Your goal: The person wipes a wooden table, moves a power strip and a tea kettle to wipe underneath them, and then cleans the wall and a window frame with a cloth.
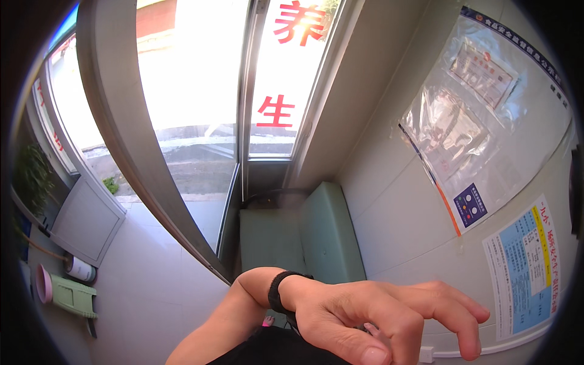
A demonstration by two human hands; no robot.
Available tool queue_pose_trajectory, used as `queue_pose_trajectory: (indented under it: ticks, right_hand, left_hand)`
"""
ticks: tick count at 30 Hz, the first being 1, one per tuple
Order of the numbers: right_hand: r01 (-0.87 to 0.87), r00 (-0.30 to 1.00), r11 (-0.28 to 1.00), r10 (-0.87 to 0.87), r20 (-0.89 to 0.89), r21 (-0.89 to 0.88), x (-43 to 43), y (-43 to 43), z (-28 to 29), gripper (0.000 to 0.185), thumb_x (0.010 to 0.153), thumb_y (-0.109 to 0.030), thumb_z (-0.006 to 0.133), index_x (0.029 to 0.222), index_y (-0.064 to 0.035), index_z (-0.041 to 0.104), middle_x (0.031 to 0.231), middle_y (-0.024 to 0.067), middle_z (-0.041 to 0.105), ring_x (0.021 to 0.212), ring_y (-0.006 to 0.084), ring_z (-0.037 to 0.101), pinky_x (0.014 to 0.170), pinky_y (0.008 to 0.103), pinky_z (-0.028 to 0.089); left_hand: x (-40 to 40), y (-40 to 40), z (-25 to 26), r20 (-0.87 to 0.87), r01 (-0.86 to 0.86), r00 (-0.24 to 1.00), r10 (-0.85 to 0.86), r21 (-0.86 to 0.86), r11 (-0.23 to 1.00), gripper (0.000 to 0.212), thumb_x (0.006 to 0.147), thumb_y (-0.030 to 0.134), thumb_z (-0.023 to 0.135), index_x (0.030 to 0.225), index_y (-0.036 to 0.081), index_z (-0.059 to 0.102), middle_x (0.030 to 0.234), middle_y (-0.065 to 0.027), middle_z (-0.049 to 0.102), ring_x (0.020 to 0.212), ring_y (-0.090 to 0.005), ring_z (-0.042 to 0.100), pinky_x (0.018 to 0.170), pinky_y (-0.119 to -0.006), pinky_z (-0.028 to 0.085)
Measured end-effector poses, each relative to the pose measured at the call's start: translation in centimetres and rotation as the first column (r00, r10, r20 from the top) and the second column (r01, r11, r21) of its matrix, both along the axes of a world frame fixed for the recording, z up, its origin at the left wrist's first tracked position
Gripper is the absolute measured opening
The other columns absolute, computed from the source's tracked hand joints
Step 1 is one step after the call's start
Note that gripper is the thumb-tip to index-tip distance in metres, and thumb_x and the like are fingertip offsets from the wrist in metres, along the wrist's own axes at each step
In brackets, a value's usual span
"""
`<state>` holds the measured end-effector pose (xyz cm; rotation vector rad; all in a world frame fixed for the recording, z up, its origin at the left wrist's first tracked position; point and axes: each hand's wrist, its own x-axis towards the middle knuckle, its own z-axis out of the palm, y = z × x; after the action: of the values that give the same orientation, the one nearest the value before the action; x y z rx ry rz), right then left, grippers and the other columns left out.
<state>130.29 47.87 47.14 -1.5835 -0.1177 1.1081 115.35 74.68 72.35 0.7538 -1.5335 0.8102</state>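
My left hand point(365, 315) reaches across the lower part of the head view from the left, back of the hand up, fingers loosely bent and spread, with nothing visible in them. A black wristband point(278, 292) is around its wrist. Beyond the forearm stands a green padded bench seat point(271, 237) with a green backrest point(326, 228). Nearest to the fingertips on the right is a blue and white poster point(524, 269) on the wall; the hand appears apart from it. My right hand is out of view. Part of a foot with something pink shows below the wrist.
A glass door with a grey metal frame point(118, 114) stands left of the bench, beside a glass panel with red characters point(276, 112). A plastic-covered notice board point(506, 150) hangs on the right wall. A green plastic stool point(73, 294) and a pot point(82, 268) are at the left.
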Motion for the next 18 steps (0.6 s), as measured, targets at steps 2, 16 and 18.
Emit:
queue_pose_trajectory:
  ticks: [2,16,18]
  right_hand:
    - [0.009,1.000,1.000,-0.009,0.000,-0.007,0.0,-0.1,0.2,0.046,0.085,-0.008,0.060,0.126,0.0085,0.050,0.117,0.0173,0.061,0.106,0.0264,0.062,0.096,0.0396,0.049]
    - [0.053,0.999,0.999,-0.053,0.001,-0.008,-0.7,-1.2,0.9,0.045,0.087,-0.012,0.063,0.126,0.0076,0.052,0.117,0.0155,0.062,0.106,0.0245,0.061,0.094,0.0382,0.049]
    - [0.070,0.998,0.998,-0.070,0.004,-0.002,-1.1,-1.6,1.0,0.045,0.087,-0.013,0.063,0.125,0.0075,0.052,0.117,0.0152,0.062,0.105,0.0243,0.061,0.094,0.0380,0.049]
  left_hand:
    - [-0.4,-1.4,0.1,-0.078,0.130,0.988,-0.135,-0.060,0.990,0.030,0.097,0.026,0.051,0.088,0.004,0.069,0.128,-0.0309,0.051,0.134,-0.0454,0.032,0.108,-0.060,0.021]
    - [-0.9,-4.4,0.5,-0.037,0.263,0.962,-0.271,-0.148,0.953,0.024,0.095,0.026,0.055,0.085,0.006,0.064,0.125,-0.0316,0.052,0.134,-0.0466,0.032,0.107,-0.061,0.022]
    - [-0.6,-4.5,0.6,-0.044,0.270,0.960,-0.277,-0.131,0.954,0.024,0.095,0.026,0.055,0.084,0.007,0.063,0.124,-0.0318,0.052,0.134,-0.0469,0.032,0.106,-0.061,0.023]
